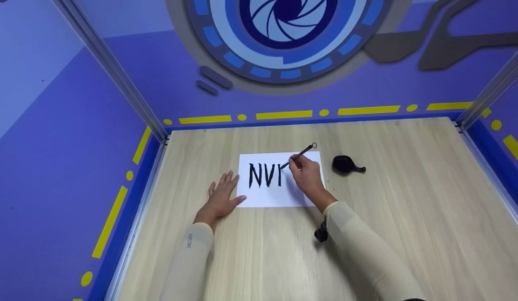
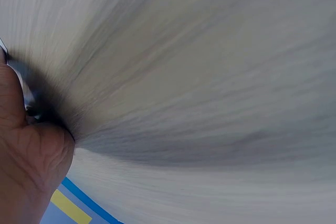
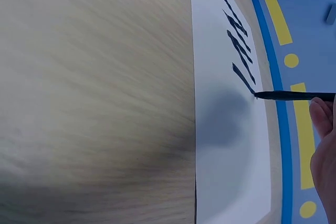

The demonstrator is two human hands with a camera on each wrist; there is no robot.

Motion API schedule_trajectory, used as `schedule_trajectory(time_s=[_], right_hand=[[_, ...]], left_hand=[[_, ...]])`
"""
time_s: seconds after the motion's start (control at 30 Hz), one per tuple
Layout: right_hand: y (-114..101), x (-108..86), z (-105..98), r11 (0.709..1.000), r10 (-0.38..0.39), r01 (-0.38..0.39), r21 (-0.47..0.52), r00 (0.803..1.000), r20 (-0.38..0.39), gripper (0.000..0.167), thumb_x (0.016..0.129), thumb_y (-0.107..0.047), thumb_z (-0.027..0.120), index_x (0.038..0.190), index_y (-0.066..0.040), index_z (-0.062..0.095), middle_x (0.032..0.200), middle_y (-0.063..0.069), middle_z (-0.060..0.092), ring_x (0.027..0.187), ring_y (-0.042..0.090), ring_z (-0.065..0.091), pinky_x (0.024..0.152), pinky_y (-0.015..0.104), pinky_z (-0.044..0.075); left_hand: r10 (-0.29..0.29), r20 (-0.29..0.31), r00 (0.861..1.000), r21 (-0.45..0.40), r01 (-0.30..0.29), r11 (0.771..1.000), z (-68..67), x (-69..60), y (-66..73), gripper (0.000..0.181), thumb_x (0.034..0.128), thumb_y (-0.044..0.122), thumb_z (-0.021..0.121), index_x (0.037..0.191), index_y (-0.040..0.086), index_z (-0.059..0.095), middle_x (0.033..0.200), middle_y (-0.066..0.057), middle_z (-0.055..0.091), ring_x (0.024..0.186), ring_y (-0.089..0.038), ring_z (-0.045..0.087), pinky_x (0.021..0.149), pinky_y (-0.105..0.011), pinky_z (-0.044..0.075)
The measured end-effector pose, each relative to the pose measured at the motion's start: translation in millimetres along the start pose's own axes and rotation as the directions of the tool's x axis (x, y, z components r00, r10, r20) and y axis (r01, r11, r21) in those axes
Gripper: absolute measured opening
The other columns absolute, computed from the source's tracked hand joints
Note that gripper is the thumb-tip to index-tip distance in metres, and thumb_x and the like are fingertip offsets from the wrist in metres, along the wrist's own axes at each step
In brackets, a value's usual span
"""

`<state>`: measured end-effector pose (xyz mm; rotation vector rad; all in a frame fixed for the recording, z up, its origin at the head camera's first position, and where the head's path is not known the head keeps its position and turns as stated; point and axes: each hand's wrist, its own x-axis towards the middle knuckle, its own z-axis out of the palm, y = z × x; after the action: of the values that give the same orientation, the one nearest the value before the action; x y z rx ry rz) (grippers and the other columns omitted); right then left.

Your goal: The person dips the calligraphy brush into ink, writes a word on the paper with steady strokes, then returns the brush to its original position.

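Note:
A white sheet of paper (image 1: 259,200) lies on the wooden table, with black brushed strokes (image 1: 266,175) reading N, V and an upright stroke. My right hand (image 1: 308,173) pinches a dark writing brush (image 1: 303,151) that has a small loop at its top end. In the right wrist view the brush tip (image 3: 257,95) touches the paper at the end of the last stroke. My left hand (image 1: 222,196) rests with fingers spread at the paper's left edge, the thumb lying on the sheet. Only part of this hand (image 2: 34,156) shows in the left wrist view.
To the right of the paper sits a small black dish (image 1: 343,164) with a short handle. Purple panels with yellow marks (image 1: 284,115) wall the table (image 1: 259,251) at the back and both sides. A black device (image 1: 321,233) is at the right wrist.

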<state>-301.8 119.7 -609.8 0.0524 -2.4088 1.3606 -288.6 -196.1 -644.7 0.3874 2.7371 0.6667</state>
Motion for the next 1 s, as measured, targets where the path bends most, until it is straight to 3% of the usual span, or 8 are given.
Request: schedule_trajectory(time_s=[1.0], right_hand=[[-0.2,0.9,-5.7,1.0,-0.005,0.006,0.028,0.999,-0.042,0.016,0.1,-0.012,0.069,0.1,0.0,0.079,0.09,0.015,0.082,0.082,0.027,0.078,0.076,0.04,0.061]], left_hand=[[0.002,0.003,1.0,-0.003,-0.002,1.0,1.5,0.9,-0.9,0.083,0.1057,0.058,0.058,0.173,0.026,0.02,0.184,-0.001,0.003,0.172,-0.029,-0.003,0.135,-0.061,-0.009]])
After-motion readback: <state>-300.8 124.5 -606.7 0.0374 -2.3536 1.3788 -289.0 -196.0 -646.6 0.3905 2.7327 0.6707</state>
